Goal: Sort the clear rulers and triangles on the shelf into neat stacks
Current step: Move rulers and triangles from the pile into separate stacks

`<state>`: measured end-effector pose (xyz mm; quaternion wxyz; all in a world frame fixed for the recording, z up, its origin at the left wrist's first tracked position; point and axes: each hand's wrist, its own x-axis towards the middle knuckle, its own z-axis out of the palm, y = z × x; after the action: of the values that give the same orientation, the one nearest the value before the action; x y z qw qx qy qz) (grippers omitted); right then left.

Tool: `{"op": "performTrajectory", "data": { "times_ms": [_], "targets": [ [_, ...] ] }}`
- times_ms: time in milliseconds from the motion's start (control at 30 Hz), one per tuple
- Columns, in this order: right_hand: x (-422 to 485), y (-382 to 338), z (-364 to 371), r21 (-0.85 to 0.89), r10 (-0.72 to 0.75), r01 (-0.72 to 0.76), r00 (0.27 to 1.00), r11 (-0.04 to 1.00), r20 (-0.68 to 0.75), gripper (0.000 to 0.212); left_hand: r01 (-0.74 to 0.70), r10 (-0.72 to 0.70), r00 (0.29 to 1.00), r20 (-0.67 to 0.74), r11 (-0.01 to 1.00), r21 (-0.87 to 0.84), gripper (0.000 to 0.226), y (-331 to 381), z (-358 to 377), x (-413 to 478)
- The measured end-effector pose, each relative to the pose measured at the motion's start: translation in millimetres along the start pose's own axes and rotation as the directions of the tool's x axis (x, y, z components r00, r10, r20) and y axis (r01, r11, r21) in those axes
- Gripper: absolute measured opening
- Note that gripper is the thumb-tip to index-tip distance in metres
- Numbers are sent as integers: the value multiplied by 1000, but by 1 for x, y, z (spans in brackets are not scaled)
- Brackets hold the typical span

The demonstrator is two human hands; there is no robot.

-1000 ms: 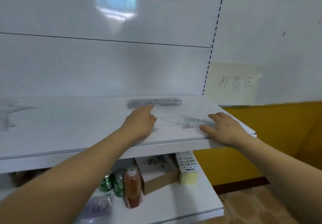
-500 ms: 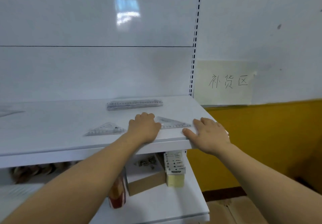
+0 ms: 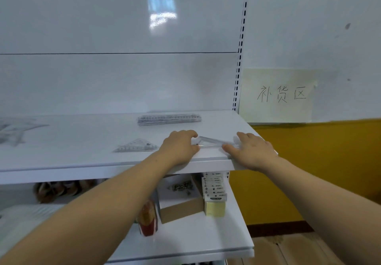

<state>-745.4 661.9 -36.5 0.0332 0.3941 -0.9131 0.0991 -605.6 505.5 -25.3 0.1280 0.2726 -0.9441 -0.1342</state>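
Note:
On the white shelf [image 3: 82, 141], a stack of clear triangles [image 3: 212, 142] lies near the front right corner. My left hand [image 3: 179, 145] presses against its left end and my right hand [image 3: 251, 149] against its right end, so both hands hold the stack between them. To the left, a second clear triangle pile [image 3: 137, 146] lies flat, apart from my hands. A stack of clear rulers [image 3: 169, 119] rests further back near the wall. At the far left, more clear pieces [image 3: 14, 132] lie in a loose, blurred heap.
A lower shelf [image 3: 206, 242] holds a red bottle [image 3: 147, 219], an open cardboard box [image 3: 181, 209] and a yellow notepad block [image 3: 215, 207]. A paper note [image 3: 278, 95] is taped to the wall on the right, above a yellow wall band [image 3: 319, 161].
The view shifted left and closer. Both hands have closed in on the right triangle stack, squeezing it between them; before, the right hand rested at the shelf corner.

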Motion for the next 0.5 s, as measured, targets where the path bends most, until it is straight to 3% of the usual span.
{"op": "performTrajectory", "data": {
  "times_ms": [233, 500],
  "targets": [
    [12, -57, -29, 38, -84, 83, 996, 996, 17, 82, 49, -47, 999, -18, 996, 70, 52, -54, -51, -20],
    [24, -225, -28, 45, -283, 282, 958, 958, 43, 80, 233, -233, 972, -11, 967, 102, 56, -195, -118, -92]
  ]
}}
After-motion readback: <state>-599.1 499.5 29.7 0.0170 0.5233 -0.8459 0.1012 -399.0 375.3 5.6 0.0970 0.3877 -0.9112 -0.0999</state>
